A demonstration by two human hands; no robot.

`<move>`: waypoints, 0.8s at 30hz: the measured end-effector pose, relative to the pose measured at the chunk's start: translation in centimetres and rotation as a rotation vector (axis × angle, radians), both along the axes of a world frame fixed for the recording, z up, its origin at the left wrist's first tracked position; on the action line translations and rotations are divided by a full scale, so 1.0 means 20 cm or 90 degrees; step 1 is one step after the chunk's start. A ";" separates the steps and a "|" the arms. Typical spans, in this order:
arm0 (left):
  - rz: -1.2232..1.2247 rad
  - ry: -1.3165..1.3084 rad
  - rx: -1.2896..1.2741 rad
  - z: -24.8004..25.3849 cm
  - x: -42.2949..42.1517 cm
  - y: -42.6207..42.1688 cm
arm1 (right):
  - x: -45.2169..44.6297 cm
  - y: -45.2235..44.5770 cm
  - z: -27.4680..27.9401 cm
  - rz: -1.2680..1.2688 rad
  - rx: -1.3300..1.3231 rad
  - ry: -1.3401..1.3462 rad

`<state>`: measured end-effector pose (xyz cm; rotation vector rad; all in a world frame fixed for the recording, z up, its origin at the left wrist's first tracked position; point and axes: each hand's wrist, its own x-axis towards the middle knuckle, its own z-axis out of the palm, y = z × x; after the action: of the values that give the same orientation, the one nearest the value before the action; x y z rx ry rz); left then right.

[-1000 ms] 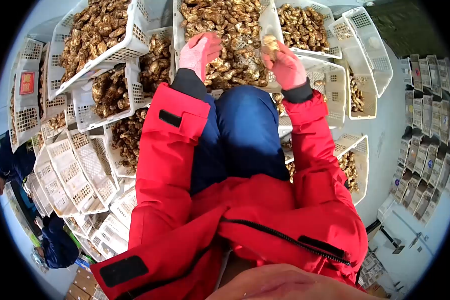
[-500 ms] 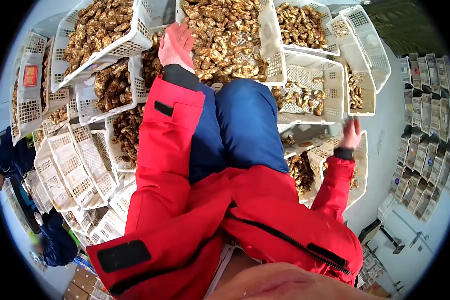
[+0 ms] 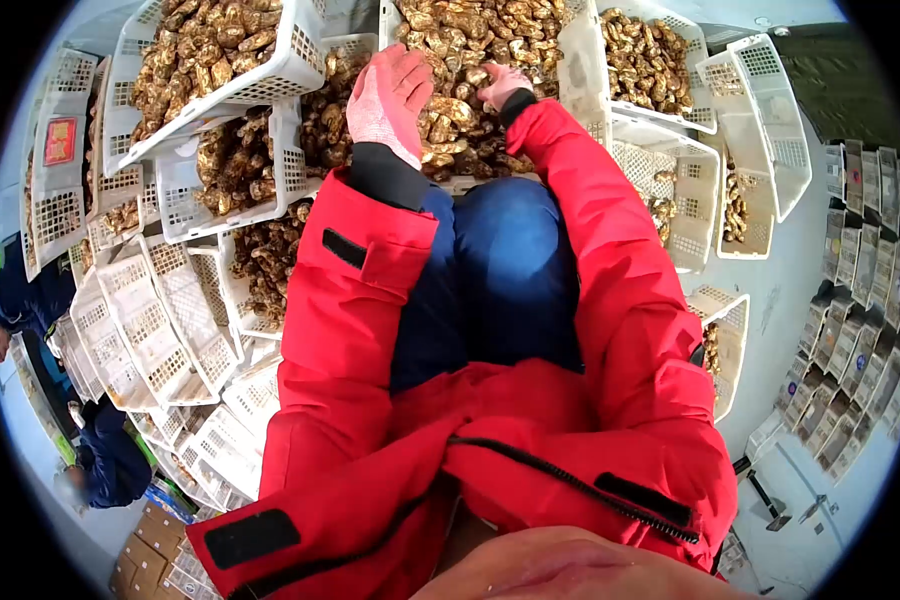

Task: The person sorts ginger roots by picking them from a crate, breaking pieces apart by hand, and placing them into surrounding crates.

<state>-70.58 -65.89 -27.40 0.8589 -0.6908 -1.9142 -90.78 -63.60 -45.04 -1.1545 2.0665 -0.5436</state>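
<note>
Brown-gold, knobbly pieces that look like mushrooms or roots [image 3: 460, 150] fill the white plastic crate [image 3: 583, 85] in front of my knees. Over this crate's left edge, my left hand [image 3: 390, 100] is open, fingers stretched out flat and no piece visible in it. My right hand [image 3: 505, 88] reaches into the middle of the same pile. Its fingers are bent but apart, at the pieces; whether one is held between them is hard to make out.
More crates of the same pieces stand around: a tilted one [image 3: 270, 85] at left, another [image 3: 705, 112] at right. Beside it a crate [image 3: 695, 225] holds fewer pieces. Stacked white crates [image 3: 170, 330] lie at lower left, near people in dark clothes [image 3: 110, 460].
My right hand has swung from the crates at the right, lower down, to the pile before me. My left hand stays stretched out at the crate's left side. The view has shifted slightly.
</note>
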 end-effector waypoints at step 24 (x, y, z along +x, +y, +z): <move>-0.010 0.066 0.011 -0.01 0.03 -0.02 | -0.56 3.17 0.63 -0.908 -0.127 0.284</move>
<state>-70.06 -66.28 -27.56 0.7614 -0.6207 -1.9668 -101.97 -0.20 -32.41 0.3910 3.0594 -1.1975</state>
